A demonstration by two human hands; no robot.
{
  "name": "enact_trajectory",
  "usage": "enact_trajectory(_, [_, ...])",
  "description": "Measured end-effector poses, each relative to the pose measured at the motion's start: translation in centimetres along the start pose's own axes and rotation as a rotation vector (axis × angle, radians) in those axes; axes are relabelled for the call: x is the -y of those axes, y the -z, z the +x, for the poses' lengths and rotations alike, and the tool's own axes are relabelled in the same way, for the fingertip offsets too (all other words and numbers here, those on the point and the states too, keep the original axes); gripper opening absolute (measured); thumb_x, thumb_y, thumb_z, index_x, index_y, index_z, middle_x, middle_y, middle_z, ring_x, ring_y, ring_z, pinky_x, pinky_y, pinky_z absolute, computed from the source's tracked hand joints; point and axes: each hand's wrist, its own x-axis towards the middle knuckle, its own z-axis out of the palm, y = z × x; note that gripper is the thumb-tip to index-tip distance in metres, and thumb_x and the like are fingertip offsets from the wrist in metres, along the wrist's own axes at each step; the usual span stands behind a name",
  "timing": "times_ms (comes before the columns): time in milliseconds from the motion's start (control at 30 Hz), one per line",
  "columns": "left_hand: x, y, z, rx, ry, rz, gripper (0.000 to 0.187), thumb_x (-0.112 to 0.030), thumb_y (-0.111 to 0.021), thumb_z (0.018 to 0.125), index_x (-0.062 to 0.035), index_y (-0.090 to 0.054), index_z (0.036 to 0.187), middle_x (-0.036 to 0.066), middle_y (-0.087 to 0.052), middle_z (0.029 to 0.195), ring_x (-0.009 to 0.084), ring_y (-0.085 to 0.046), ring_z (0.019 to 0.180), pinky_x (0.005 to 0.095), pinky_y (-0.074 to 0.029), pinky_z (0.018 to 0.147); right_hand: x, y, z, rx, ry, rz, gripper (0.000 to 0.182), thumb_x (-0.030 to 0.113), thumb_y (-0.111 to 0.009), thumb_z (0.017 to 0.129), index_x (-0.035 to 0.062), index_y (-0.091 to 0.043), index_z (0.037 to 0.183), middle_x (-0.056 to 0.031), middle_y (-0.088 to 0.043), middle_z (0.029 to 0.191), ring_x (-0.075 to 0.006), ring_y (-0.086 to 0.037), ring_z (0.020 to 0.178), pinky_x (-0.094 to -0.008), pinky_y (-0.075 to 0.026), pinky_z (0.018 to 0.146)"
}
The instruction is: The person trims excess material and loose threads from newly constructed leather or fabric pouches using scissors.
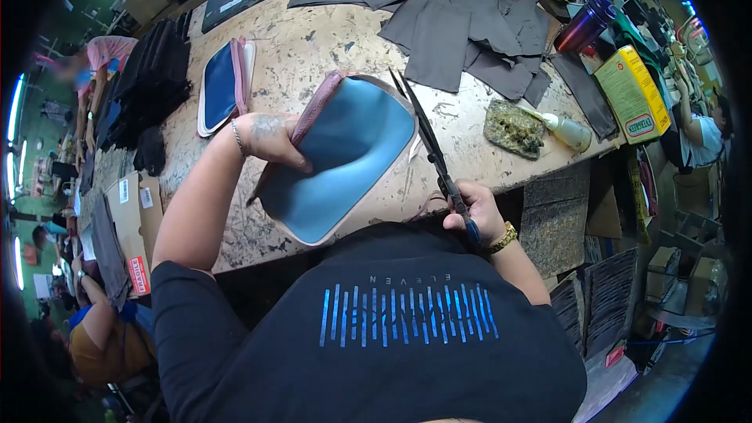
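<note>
My left hand [272, 139] is closed on a blue panel [345, 160] with rounded corners and a pinkish-purple strip [317, 106] along its upper left edge. The thumb lies on the blue face; the other fingers are hidden behind. My right hand [478, 211] grips the handles of a pair of long dark scissors [435, 153]. Their blades point up and away, slightly parted at the tips, just right of the panel's edge. Left of the panel, a similar blue piece [222, 90] with a pink strip lies on the worktable [329, 43].
Dark grey fabric pieces [439, 39] are heaped at the back. To the right stand a purple bottle [586, 22], a yellow box [633, 94] and a glue bottle [568, 131] beside a crusted block [513, 129]. Black fabric [157, 70] is stacked left. Other people sit at both sides.
</note>
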Motion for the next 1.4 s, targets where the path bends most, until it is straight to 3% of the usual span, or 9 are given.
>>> enact_trajectory(67, [-0.1, 0.2, -0.1, 0.005, 0.020, 0.076, 0.042, -0.018, -0.066, 0.063, -0.0041, -0.053, 0.101, 0.009, -0.059, 0.087, 0.0169, -0.055, 0.080, 0.0255, -0.041, 0.074, 0.0, 0.3, -0.3, 0.009, -0.002, -0.109, 0.050, 0.042, -0.074, 0.054, 0.0033, -0.046, 0.068, 0.0047, -0.040, 0.058, -0.0040, -0.036, 0.053, -0.0181, -0.031, 0.047])
enact_trajectory(400, [0.0, 0.4, 0.1, 0.045, -0.007, 0.162, 0.039, -0.014, -0.063, 0.065, -0.0013, -0.052, 0.101, 0.010, -0.058, 0.088, 0.0169, -0.054, 0.081, 0.0261, -0.041, 0.073, 1.0, 0.3, -0.8, 0.075, -0.078, 0.043, 0.057, 0.050, -0.072, 0.051, 0.0022, -0.047, 0.070, 0.0025, -0.041, 0.062, -0.0048, -0.039, 0.055, -0.0188, -0.032, 0.047])
enact_trajectory(500, [0.3, 0.5, 0.2, 0.118, 0.088, 0.137, 0.040, -0.013, -0.063, 0.065, 0.0000, -0.051, 0.102, 0.009, -0.058, 0.089, 0.0156, -0.053, 0.081, 0.0256, -0.041, 0.074, 1.4, 0.0, -0.7, 0.075, -0.076, 0.044, 0.057, 0.050, -0.072, 0.051, 0.0023, -0.047, 0.069, 0.0026, -0.041, 0.062, -0.0048, -0.039, 0.055, -0.0188, -0.032, 0.047])
enact_trajectory(667, [1.7, 0.2, 0.5, 0.038, -0.070, -0.023, 0.046, -0.008, -0.066, 0.063, 0.0017, -0.049, 0.104, 0.008, -0.056, 0.093, 0.0140, -0.051, 0.084, 0.0245, -0.040, 0.077, 0.8, 0.0, -0.8, 0.067, -0.056, 0.040, 0.057, 0.051, -0.071, 0.051, 0.0027, -0.046, 0.068, 0.0026, -0.040, 0.061, -0.0051, -0.039, 0.055, -0.0189, -0.032, 0.047])
enact_trajectory(867, [2.1, 0.1, 0.8, 0.102, -0.017, -0.180, 0.049, -0.002, -0.066, 0.061, 0.0031, -0.047, 0.106, 0.007, -0.055, 0.096, 0.0129, -0.049, 0.086, 0.0244, -0.039, 0.079, 0.7, -0.3, -0.7, 0.047, -0.004, 0.073, 0.055, 0.048, -0.072, 0.052, 0.0023, -0.048, 0.068, 0.0021, -0.040, 0.060, -0.0063, -0.037, 0.054, -0.0194, -0.031, 0.047])
enact_trajectory(1067, [3.1, 0.4, 0.8, 0.120, -0.031, -0.180, 0.051, -0.002, -0.066, 0.062, 0.0037, -0.045, 0.108, 0.007, -0.054, 0.097, 0.0133, -0.048, 0.088, 0.0246, -0.039, 0.080, 0.7, -0.6, -1.1, -0.010, 0.038, -0.115, 0.039, 0.035, -0.071, 0.060, 0.0018, -0.052, 0.068, 0.0024, -0.040, 0.054, -0.0054, -0.035, 0.050, -0.0204, -0.030, 0.044])
enact_trajectory(1133, [3.0, 0.5, 0.8, 0.142, -0.026, -0.179, 0.051, -0.002, -0.066, 0.062, 0.0036, -0.045, 0.108, 0.007, -0.054, 0.098, 0.0134, -0.048, 0.088, 0.0247, -0.038, 0.080, 0.6, -0.7, -1.2, -0.048, 0.021, -0.257, 0.031, 0.025, -0.069, 0.063, 0.0028, -0.048, 0.060, 0.0015, -0.039, 0.050, -0.0068, -0.035, 0.047, -0.0212, -0.029, 0.043])
enact_trajectory(1300, [3.4, 0.4, 0.9, 0.158, 0.043, -0.151, 0.052, -0.002, -0.066, 0.062, 0.0034, -0.045, 0.108, 0.008, -0.053, 0.099, 0.0133, -0.047, 0.089, 0.0245, -0.038, 0.080, 0.5, -1.2, -0.9, -0.075, 0.045, -0.299, 0.021, 0.018, -0.065, 0.065, 0.0015, -0.053, 0.064, 0.0012, -0.040, 0.048, -0.0066, -0.035, 0.045, -0.0214, -0.030, 0.042])
enact_trajectory(1400, [5.1, -0.1, 1.1, 0.149, -0.106, -0.170, 0.049, -0.004, -0.065, 0.061, 0.0006, -0.047, 0.107, 0.005, -0.055, 0.093, 0.0116, -0.049, 0.081, 0.0242, -0.040, 0.075, -0.8, -1.3, -0.9, -0.091, -0.043, -0.271, 0.019, 0.016, -0.065, 0.065, 0.0013, -0.054, 0.066, 0.0002, -0.040, 0.048, -0.0060, -0.035, 0.045, -0.0214, -0.031, 0.042])
